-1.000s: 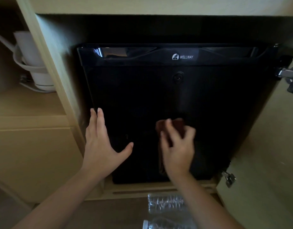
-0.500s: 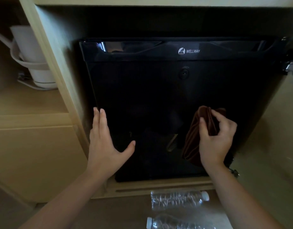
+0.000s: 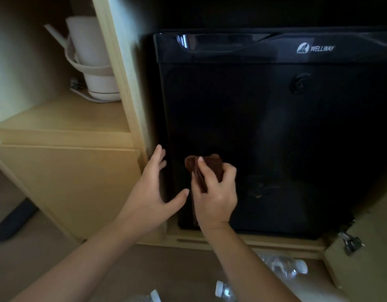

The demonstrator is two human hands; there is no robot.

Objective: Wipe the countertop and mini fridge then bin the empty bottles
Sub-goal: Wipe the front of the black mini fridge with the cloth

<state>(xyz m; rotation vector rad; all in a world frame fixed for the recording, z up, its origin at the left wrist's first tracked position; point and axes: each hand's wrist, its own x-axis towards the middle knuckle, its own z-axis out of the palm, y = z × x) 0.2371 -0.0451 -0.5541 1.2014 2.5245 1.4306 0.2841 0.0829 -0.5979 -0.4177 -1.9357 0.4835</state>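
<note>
**Brown cloth pressed low on the black fridge door**

The right hand (image 3: 214, 192) holds a folded dark brown cloth (image 3: 210, 165). Its fingers and thumb curl tight round the cloth. The top of the cloth sticks up above the fingers. The hand pushes the cloth against the front of the shiny black mini fridge (image 3: 275, 138), low down and near the left side of the door.

The left hand (image 3: 153, 188) holds nothing. Its fingers are straight and its thumb is spread wide. The fingertips are at the left edge of the fridge door, right by the light wooden cabinet frame (image 3: 127, 105). The thumb tip is just beside the right hand. I cannot tell if they touch.

The fridge sits inside the cabinet. Its door has a silver logo (image 3: 315, 48) near the top and a round lock (image 3: 300, 83) under that.

Three clear plastic bottles with white caps lie on the brown floor (image 3: 177, 264) in front of the fridge, under the arms. One (image 3: 284, 265) is on the right, partly hidden behind the right arm. Two more (image 3: 225, 290) (image 3: 153, 297) are cut off by the bottom edge.

A white kettle (image 3: 94, 62) stands on a wooden shelf (image 3: 64, 118) to the left. A metal hinge (image 3: 349, 243) shows at the lower right.
</note>
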